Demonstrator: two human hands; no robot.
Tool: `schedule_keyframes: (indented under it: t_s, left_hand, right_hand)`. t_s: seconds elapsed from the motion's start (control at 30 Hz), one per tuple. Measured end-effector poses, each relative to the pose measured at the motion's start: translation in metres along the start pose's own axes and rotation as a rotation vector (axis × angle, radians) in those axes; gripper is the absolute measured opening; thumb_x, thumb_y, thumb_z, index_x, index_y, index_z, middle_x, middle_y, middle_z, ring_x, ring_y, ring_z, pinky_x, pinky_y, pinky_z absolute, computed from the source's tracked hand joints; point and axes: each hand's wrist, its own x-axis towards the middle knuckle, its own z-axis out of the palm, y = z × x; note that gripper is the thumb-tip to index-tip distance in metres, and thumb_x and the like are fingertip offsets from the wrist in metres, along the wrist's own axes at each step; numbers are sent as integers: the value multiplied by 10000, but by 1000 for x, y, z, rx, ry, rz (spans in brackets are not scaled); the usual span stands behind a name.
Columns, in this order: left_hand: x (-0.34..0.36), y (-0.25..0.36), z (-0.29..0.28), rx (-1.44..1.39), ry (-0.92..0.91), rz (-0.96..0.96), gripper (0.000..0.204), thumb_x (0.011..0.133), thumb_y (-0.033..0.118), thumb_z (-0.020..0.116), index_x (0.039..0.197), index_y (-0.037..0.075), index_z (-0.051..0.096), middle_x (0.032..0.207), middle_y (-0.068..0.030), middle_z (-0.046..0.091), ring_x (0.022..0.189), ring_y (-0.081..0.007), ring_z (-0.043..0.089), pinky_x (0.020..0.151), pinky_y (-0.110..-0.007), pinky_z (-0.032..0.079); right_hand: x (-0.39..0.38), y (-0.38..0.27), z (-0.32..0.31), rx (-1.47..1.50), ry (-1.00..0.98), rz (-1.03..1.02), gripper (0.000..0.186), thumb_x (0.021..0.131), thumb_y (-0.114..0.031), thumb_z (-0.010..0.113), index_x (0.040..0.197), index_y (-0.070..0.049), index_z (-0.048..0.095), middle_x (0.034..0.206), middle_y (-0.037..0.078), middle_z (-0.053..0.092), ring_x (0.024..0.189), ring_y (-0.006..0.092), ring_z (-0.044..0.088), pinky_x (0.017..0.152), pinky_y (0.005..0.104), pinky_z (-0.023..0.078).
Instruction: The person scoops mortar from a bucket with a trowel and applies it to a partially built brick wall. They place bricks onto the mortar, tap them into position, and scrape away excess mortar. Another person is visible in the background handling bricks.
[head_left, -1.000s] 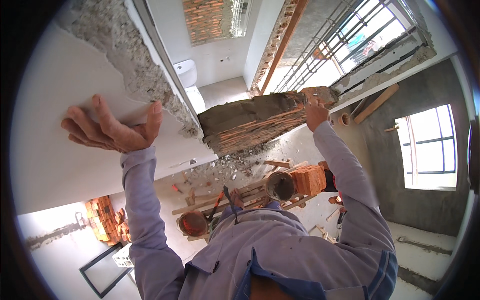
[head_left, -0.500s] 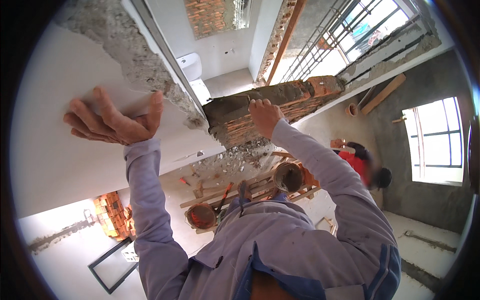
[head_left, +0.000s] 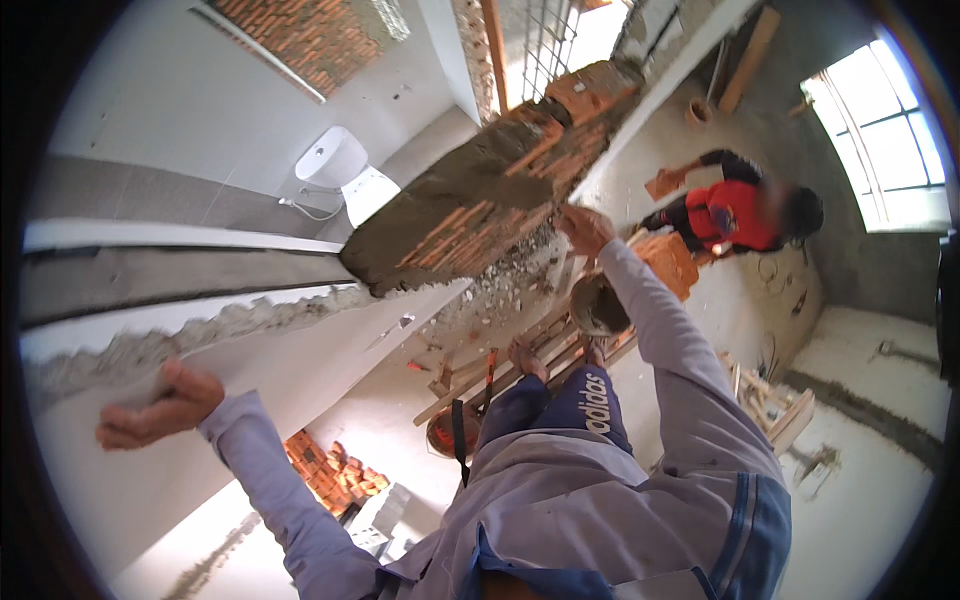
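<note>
My left hand (head_left: 163, 408) lies against the white wall (head_left: 250, 400) just below its rough, broken edge, thumb apart from the fingers and holding nothing. To the right, my right hand (head_left: 585, 230) is closed beside the face of a low brick wall (head_left: 440, 240); what it grips is hidden. Wet grey mortar (head_left: 420, 185) covers much of that wall's top, and orange bricks (head_left: 590, 90) show at its far end. Below my right hand, a bucket of mortar (head_left: 600, 305) stands by my feet.
My bare feet are on wooden planks (head_left: 470, 385), with another bucket (head_left: 440, 432) at the left. A person in red (head_left: 735, 215) holds a brick (head_left: 663, 184) at the right. Stacked bricks (head_left: 670, 262) stand near the mortar bucket. A toilet (head_left: 335, 160) is beyond the wall.
My right hand has come off the mortar top, down and right past the brick face. My left hand has slid along the white wall, its fingers less spread. The view has turned.
</note>
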Motion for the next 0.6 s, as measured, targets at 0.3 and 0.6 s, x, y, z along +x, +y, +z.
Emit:
schedule_keyframes:
  t_s: [0.3,0.6]
  left_hand:
    - [-133,82,-52,-447,-296,-132,836,914,337,622,1469,-55,134,1495,-257,123,1405,-373,146,1153,-516,72]
    - [-455,314,-333,-1079,-2274,-13,883,719,390,781,1458,121,380,1544,-241,188,1436,-430,144,1154,-532,179]
  right_hand:
    - [-168,101,-42,-161,-177,281,284,904,-360,576,990,-90,548,894,185,669,864,388,641,739,494,486]
    - [-284,262,96,-536,-847,881,210,857,-128,531,1012,-24,626,1089,170,681,1037,280,662,876,400,530]
